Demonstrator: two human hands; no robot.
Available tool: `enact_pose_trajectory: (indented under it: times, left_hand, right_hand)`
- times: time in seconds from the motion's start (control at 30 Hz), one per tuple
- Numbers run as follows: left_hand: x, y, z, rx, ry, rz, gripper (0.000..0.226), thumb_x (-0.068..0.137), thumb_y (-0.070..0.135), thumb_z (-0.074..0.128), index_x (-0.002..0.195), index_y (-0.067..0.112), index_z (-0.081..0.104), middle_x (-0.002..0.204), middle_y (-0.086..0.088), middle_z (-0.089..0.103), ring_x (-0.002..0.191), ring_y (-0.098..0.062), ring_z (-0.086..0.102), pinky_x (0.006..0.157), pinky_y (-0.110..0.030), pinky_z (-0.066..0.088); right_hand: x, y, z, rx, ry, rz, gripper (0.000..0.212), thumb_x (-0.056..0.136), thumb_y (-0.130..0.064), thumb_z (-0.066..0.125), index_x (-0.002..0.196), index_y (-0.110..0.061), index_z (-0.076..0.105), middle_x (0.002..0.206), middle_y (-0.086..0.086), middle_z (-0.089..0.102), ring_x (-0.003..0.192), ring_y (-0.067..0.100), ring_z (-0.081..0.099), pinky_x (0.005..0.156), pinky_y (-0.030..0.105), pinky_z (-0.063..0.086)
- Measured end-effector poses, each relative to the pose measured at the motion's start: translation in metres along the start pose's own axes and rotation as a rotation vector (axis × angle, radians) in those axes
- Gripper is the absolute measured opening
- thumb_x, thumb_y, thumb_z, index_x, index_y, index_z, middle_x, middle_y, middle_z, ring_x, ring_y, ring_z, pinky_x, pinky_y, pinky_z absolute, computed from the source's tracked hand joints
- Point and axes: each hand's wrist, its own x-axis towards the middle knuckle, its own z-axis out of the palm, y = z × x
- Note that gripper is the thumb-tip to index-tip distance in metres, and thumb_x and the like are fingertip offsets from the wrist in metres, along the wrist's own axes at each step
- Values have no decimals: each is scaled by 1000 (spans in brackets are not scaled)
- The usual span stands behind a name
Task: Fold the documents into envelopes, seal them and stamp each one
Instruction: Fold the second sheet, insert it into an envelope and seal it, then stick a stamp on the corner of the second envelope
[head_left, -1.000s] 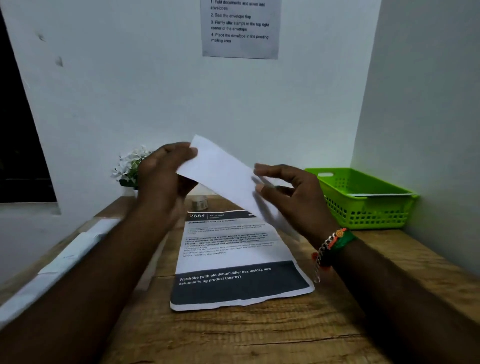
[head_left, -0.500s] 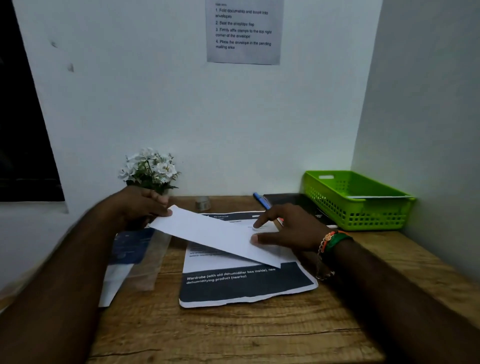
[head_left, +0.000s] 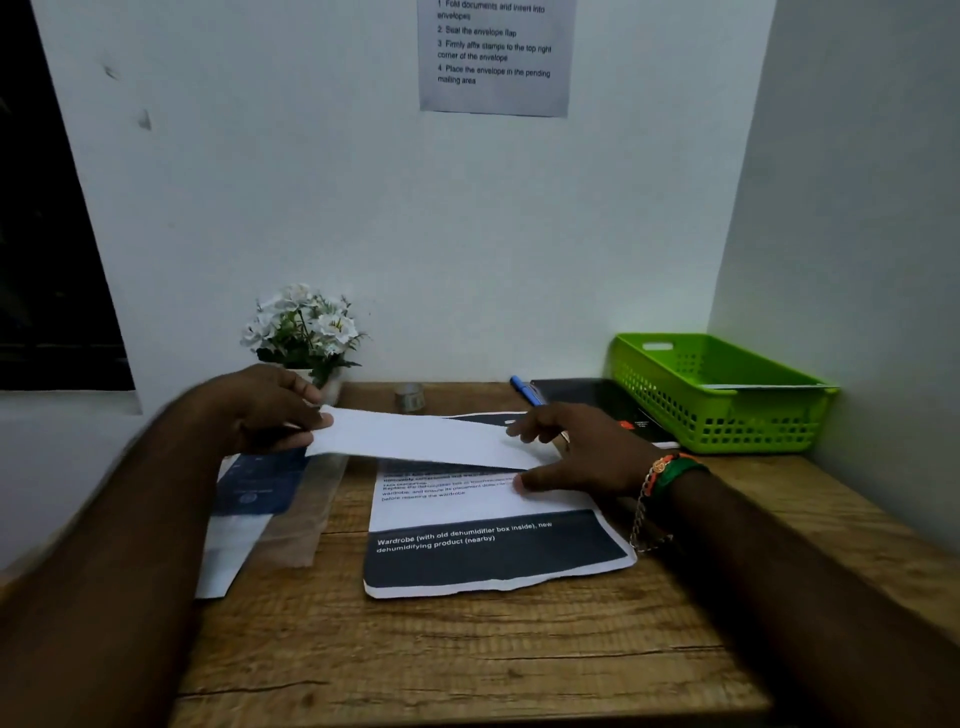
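1. A white envelope (head_left: 426, 439), or possibly a folded sheet, which cannot be told for sure, is held low over a printed document (head_left: 488, 540) that lies flat on a wooden desk (head_left: 467, 660).
2. The envelope's left end is pinched by the left hand (head_left: 265, 410), thumb beneath and fingers curled over the top edge. The forearm is slightly blurred.
3. The right hand (head_left: 576, 452) is spread, fingers fairly straight. Its fingertips are laid on the envelope's right end, and the thumb appears to be pressed onto the document below.
4. Both forearms are stretched forward from the lower corners of the view, wrists low and near the desk.
5. For this step to be done well, the envelope should probably be set down or put aside so the document can be folded squarely, edges matched before the crease is pressed.
6. More papers (head_left: 249, 499) are seen at the left; a green basket (head_left: 727, 415) stands at the back right, a blue pen (head_left: 524, 389) near it.
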Motion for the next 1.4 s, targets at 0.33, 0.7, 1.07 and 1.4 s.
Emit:
enact_pose_trajectory:
  times: [0.33,0.7,1.07,1.4]
  left_hand:
    - [1,-3,23,692,464,296,32,62,28,91,81,24,66,90,-2,70,86,-26,66,80,-38,55]
    - [110,18,113,839,190,539,61,88,30,74,143,27,49,121,-12,62,113,-33,61,96,-40,50]
    - [30,25,115,64,-139,670,59,84,-13,68,128,24,58,108,-2,73,94,-23,69,73,-37,57]
    - [-48,8,128,-148,-394,781,75,82,-15,72,142,25,50,125,-11,70,118,-28,67,102,-40,54]
  right_hand:
    - [2,-4,3,-105,-78,35,33,78,-47,80,107,-34,74,114,-11,61,104,9,57,90,25,46]
    - [0,-7,2,-69,102,-80,24,81,-38,80,102,-27,75,83,-24,55,86,0,54,66,3,38]
    - [6,-9,1,93,413,-105,12,80,-24,77,91,-24,72,83,-16,64,75,2,61,67,8,40]
    - [1,-25,6,452,310,-200,46,73,-25,88,114,-26,68,102,-3,72,82,15,70,74,32,61]
